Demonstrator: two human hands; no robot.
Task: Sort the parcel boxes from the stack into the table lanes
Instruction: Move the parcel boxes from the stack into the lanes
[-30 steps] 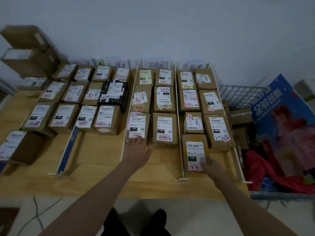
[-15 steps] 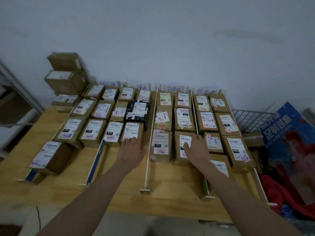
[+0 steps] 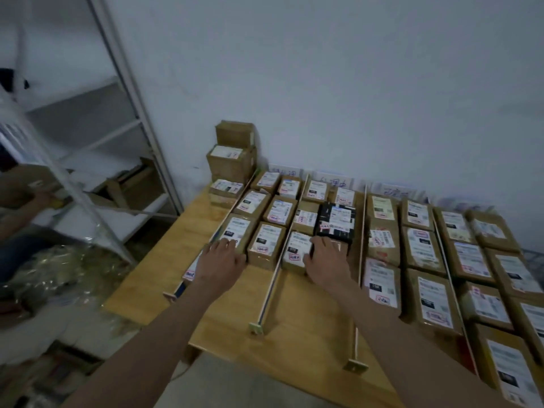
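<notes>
Sorting appears well advanced: labelled parcel boxes fill the table's (image 3: 303, 322) lanes. About 3 boxes, as far as blur allows, remain in the stack (image 3: 231, 163) at the far left corner. Left hand (image 3: 220, 262) and right hand (image 3: 325, 260) lie spread, flat on front-row boxes, gripping nothing.

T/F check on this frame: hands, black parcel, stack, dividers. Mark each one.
1. Both hands rest on boxes at the near ends of lanes. True: left hand, right hand.
2. The black parcel sits in the rightmost lane. False: it lies just beyond the right hand, in the second lane from the left.
3. A stack of boxes stands at the table's far left corner. True.
4. The left hand holds a box in the air. False: it lies flat on a box on the table.
5. Dividers separate the lanes. True.
</notes>
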